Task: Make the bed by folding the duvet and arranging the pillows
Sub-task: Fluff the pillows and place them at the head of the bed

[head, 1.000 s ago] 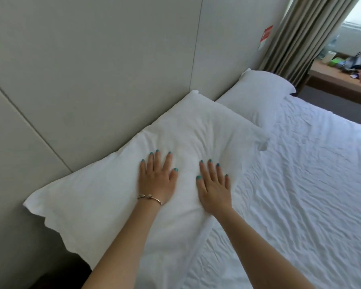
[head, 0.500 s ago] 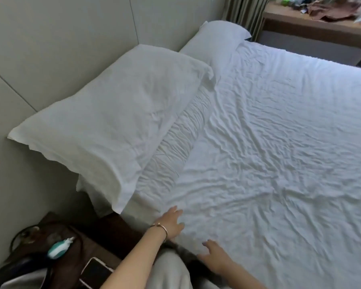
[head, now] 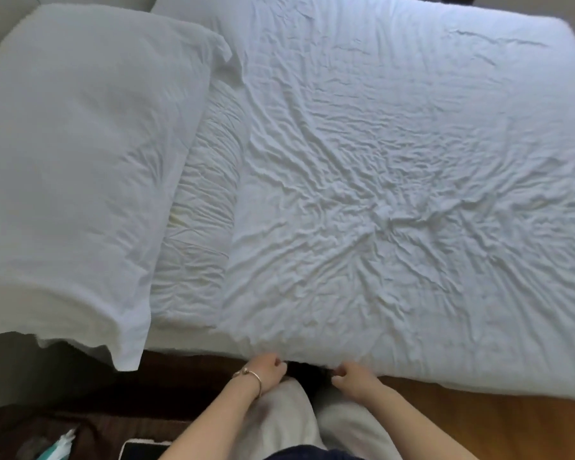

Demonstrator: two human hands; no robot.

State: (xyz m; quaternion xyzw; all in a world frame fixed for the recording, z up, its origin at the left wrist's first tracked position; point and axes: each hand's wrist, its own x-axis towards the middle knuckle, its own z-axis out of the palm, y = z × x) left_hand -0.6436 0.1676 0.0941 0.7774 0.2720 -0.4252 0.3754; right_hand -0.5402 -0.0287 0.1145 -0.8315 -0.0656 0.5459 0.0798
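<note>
Handling: the wrinkled white cotton sheet (head: 379, 180) looks light, limp and thin; it should bunch and crease freely, so it is best taken at the hem along the near mattress edge and pulled evenly with both hands.
Left grip: the left hand (head: 267, 368), with a thin metal bangle (head: 250, 376) at the wrist, is curled at the sheet's edge at 6 o'clock, apparently pinching the hem.
Right grip: the right hand (head: 352, 376), just beside it toward 5 o'clock, has fingers curled at the same edge; whether cloth is truly caught there I cannot tell.
Look: the sheet is heavily creased in the middle, smoother toward 1 o'clock.
Pillows: a plump white pillow (head: 80, 154) lies at 9 o'clock, overhanging the bed's near side; a second white pillow (head: 176, 3) peeks out at 11 o'clock.
Duvet: none in view.
</note>
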